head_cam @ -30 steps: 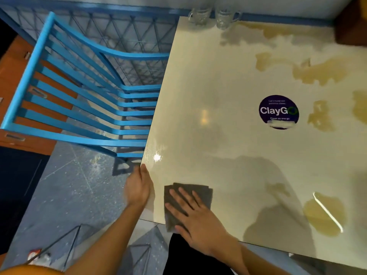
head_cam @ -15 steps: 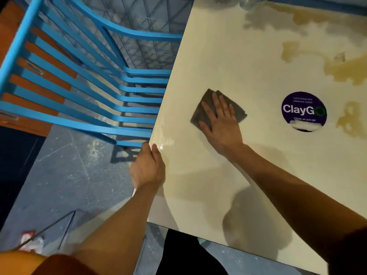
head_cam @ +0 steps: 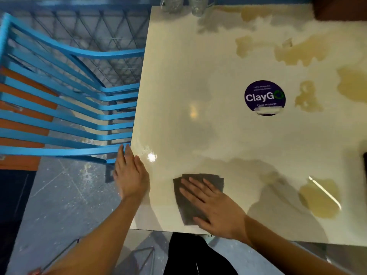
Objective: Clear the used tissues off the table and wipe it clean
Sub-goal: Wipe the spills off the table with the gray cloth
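Observation:
A cream glossy table [head_cam: 198,80] fills the right of the head view. My right hand [head_cam: 214,207] lies flat with straight fingers on a folded grey cloth [head_cam: 210,180] near the table's front left corner. My left hand [head_cam: 130,173] rests on the table's left edge, fingers straight. Brownish wet stains [head_cam: 319,201] spread over the right and far parts of the tabletop. A round purple ClayGo sticker [head_cam: 265,97] sits mid-table. No tissues are in view.
A blue slatted chair [head_cam: 65,116] stands close against the table's left side. Two glass mugs [head_cam: 186,4] stand at the far edge. A dark object [head_cam: 364,163] shows at the right border. Grey speckled floor lies below left.
My right hand has pulled the cloth back from mid-table toward the front left corner. My left hand has stayed on the table's left edge.

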The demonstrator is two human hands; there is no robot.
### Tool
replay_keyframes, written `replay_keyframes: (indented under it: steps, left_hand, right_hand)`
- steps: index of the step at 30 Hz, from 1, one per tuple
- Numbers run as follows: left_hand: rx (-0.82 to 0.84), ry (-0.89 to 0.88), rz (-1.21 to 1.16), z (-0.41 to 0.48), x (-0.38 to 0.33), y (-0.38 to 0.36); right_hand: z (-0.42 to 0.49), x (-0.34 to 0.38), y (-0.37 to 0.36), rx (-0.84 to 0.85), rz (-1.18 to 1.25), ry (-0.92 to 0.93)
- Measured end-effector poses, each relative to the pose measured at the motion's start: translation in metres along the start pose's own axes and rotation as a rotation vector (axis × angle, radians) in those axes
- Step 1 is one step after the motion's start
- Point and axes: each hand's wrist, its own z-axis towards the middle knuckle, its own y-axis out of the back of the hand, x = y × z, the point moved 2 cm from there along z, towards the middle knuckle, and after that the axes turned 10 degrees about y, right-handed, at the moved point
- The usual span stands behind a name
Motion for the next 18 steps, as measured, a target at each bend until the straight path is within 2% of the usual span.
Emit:
replay_keyframes:
  steps: [3, 5, 9, 11, 14, 18]
  left_hand:
    - [0.015, -0.231, 0.074, -0.007, -0.011, 0.001]
    - [0.036, -0.309, 0.099, -0.014, -0.026, -0.009]
    - [0.035, -0.257, 0.107, -0.024, -0.046, -0.028]
    - [0.019, -0.255, 0.121, -0.024, -0.045, -0.031]
    - [0.016, -0.246, 0.123, -0.025, -0.044, -0.032]
    - [0.041, -0.25, 0.144, -0.026, -0.046, -0.031]
  right_hand:
    - [-0.036, -0.048, 0.024, -0.026, 0.063, -0.172]
    - [-0.043, -0.077, 0.042, -0.107, 0.056, -0.275]
    - [0.021, -0.108, 0.063, -0.335, 0.083, -0.584]
    - [0.062, -0.106, 0.066, -0.379, 0.016, -0.707]
    - [0.084, -0.081, 0.05, -0.37, -0.061, -0.613]
    - [0.038, -0.041, 0.018, -0.296, -0.01, -0.467]
